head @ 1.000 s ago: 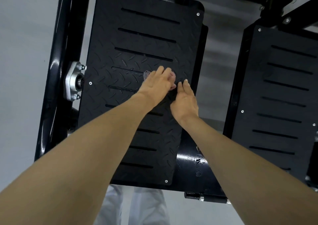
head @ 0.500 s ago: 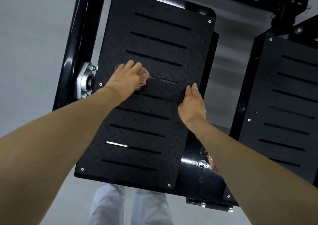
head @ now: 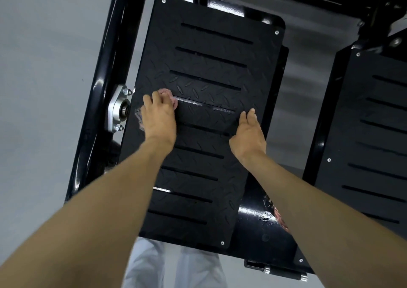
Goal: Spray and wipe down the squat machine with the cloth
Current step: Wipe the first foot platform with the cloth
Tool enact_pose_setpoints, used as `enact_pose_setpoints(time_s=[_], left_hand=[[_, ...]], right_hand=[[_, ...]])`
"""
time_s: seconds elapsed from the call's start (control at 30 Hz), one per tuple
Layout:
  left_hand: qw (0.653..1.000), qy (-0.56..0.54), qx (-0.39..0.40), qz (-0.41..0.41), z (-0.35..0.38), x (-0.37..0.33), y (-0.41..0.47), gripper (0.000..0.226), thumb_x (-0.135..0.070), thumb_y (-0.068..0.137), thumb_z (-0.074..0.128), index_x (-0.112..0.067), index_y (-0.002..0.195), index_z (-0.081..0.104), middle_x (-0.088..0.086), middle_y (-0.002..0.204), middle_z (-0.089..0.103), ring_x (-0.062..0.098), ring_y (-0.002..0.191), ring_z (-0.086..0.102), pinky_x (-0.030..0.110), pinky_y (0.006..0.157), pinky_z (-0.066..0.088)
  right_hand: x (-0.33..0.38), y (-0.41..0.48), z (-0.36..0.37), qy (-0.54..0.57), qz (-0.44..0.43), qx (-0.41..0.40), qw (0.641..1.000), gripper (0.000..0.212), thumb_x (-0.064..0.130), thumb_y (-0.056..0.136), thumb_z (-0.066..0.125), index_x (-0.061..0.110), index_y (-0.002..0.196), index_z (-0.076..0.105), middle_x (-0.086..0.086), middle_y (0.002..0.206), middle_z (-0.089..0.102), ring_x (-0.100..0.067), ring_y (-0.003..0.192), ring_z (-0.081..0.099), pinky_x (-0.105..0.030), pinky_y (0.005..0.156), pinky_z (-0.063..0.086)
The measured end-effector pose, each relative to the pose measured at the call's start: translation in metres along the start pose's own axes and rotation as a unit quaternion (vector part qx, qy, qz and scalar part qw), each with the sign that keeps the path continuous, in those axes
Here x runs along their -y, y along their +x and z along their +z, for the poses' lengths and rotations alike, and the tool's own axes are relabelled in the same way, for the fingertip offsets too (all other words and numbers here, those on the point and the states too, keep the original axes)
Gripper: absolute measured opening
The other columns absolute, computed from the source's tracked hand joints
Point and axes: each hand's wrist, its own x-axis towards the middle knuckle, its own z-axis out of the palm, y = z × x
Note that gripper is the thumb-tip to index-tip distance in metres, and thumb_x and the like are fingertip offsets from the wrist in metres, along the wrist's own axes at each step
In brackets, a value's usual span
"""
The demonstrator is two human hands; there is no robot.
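My left hand [head: 159, 120] grips the bunched pink cloth [head: 169, 95] against the squat machine's footplate [head: 209, 67] — left of centre in the frame. My right hand [head: 248, 133] lies open, fingers straight, flat near the plate's right edge.

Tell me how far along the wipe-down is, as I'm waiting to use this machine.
Spray looks applied: droplets bead on the glossy frame by the left footplate. In hand: the left hand presses the pink cloth mid-plate while the right hand braces its edge. Left: the rest of that plate, probably, and the right footplate, which shows no wet streaks.
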Motion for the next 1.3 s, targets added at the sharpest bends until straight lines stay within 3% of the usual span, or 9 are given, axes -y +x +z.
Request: enact_pose_setpoints(time_s=[0.07,0.13,0.3,0.43,0.63,0.73,0.83,1.1,1.3], left_hand=[[0.998,-0.047,-0.007,-0.041,0.003,-0.020,-0.002,0.038,0.000,0.092,0.050,0.003,0.130,0.045,0.018,0.129,0.045,0.035,0.116,0.040,0.040,0.091,0.040],[0.998,-0.052,-0.008,-0.016,0.004,-0.036,-0.005,0.040,-0.002,0.093,0.049,0.004,0.132,0.043,0.017,0.133,0.042,0.034,0.119,0.039,0.039,0.094,0.041],[0.992,0.001,-0.007,0.130,0.009,-0.067,-0.023,0.049,-0.001,0.088,0.049,-0.001,0.136,0.038,0.015,0.136,0.036,0.031,0.118,0.038,0.037,0.095,0.038],[0.960,-0.016,0.007,0.280,0.011,-0.101,-0.029,0.048,-0.005,0.088,0.054,-0.008,0.134,0.042,0.008,0.138,0.034,0.028,0.118,0.036,0.036,0.097,0.038],[0.922,-0.004,0.004,0.387,0.002,-0.120,-0.021,0.046,-0.010,0.093,0.049,-0.005,0.138,0.040,0.007,0.135,0.036,0.026,0.122,0.034,0.034,0.097,0.034],[0.942,-0.011,-0.049,0.331,-0.019,-0.120,0.001,0.044,-0.016,0.094,0.044,-0.004,0.136,0.037,0.011,0.132,0.037,0.027,0.120,0.034,0.034,0.093,0.032],[0.961,0.016,-0.042,0.273,-0.026,-0.126,0.027,0.040,-0.014,0.094,0.044,-0.004,0.133,0.038,0.013,0.133,0.036,0.029,0.120,0.035,0.035,0.091,0.033],[0.859,0.233,-0.049,0.454,-0.024,-0.081,0.058,0.046,-0.011,0.094,0.042,-0.004,0.138,0.033,0.011,0.135,0.033,0.030,0.117,0.037,0.036,0.092,0.038],[0.875,0.266,-0.015,0.404,-0.034,-0.034,0.071,0.056,-0.008,0.090,0.047,-0.010,0.143,0.030,0.009,0.138,0.028,0.029,0.120,0.034,0.036,0.096,0.036]], right_hand=[[-0.001,0.001,-0.002,0.002,-0.007,-0.003,1.000,0.074,0.004,0.092,0.047,0.007,0.153,0.004,-0.007,0.160,-0.009,-0.021,0.148,0.001,-0.036,0.121,0.011],[-0.004,0.001,-0.002,0.004,-0.016,-0.003,1.000,0.075,0.005,0.092,0.049,0.008,0.153,0.005,-0.007,0.160,-0.009,-0.021,0.148,0.001,-0.036,0.121,0.010],[-0.012,-0.001,0.000,0.016,-0.034,-0.005,0.999,0.079,0.003,0.089,0.052,0.010,0.153,0.007,-0.005,0.160,-0.010,-0.020,0.148,0.000,-0.036,0.120,0.013],[-0.017,0.001,-0.001,0.061,-0.037,-0.030,0.997,0.072,0.001,0.089,0.048,0.013,0.153,0.017,-0.002,0.161,0.001,-0.019,0.147,0.009,-0.036,0.118,0.021],[-0.028,0.002,-0.005,0.160,-0.044,-0.068,0.984,0.069,0.000,0.090,0.052,0.012,0.151,0.023,-0.003,0.160,0.013,-0.016,0.146,0.016,-0.030,0.118,0.020],[-0.026,0.012,-0.013,0.156,-0.045,-0.102,0.981,0.071,-0.007,0.088,0.048,0.007,0.151,0.019,-0.008,0.160,0.013,-0.018,0.147,0.011,-0.030,0.120,0.013],[-0.020,0.022,-0.021,0.139,-0.030,-0.088,0.986,0.074,-0.009,0.086,0.046,0.006,0.152,0.016,-0.006,0.161,0.007,-0.019,0.147,0.010,-0.030,0.120,0.014],[-0.014,0.029,-0.025,0.055,-0.024,-0.037,0.997,0.074,-0.005,0.088,0.046,0.007,0.152,0.011,-0.004,0.161,-0.002,-0.019,0.148,0.002,-0.037,0.120,0.015],[-0.013,0.035,-0.029,0.043,-0.027,-0.048,0.998,0.073,-0.001,0.092,0.046,0.008,0.153,0.006,-0.003,0.161,-0.008,-0.019,0.148,0.000,-0.038,0.121,0.010]])
